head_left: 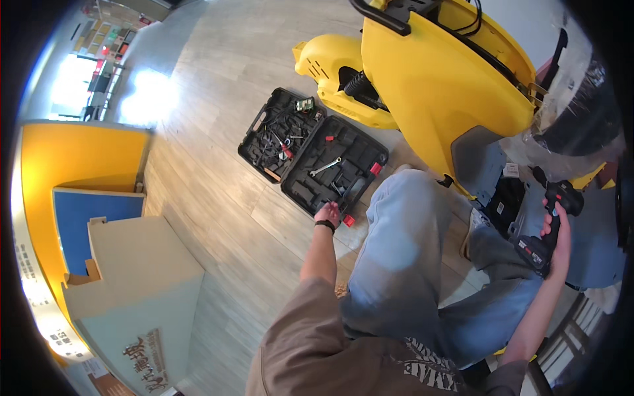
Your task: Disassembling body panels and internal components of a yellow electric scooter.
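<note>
My right hand (561, 237) is wrapped round the grip of a black cordless drill (565, 197), held at the right above my leg and beside the scooter's grey footboard. My left hand (328, 214) is at the near edge of an open black tool case (305, 189) on the floor. Its fingers are curled down at the case's rim, and what they grip, if anything, is too small to make out. A silver wrench (325, 166) lies in the near half of the case, close to my left hand.
Cables and small tools fill the case's far half, with a green circuit board (304, 104) at its corner. A yellow scooter body (436, 79) stands ahead and right. Plastic wrap (561, 119) hangs at the far right. A pale counter (139, 277) stands left on the wood-look floor (224, 231).
</note>
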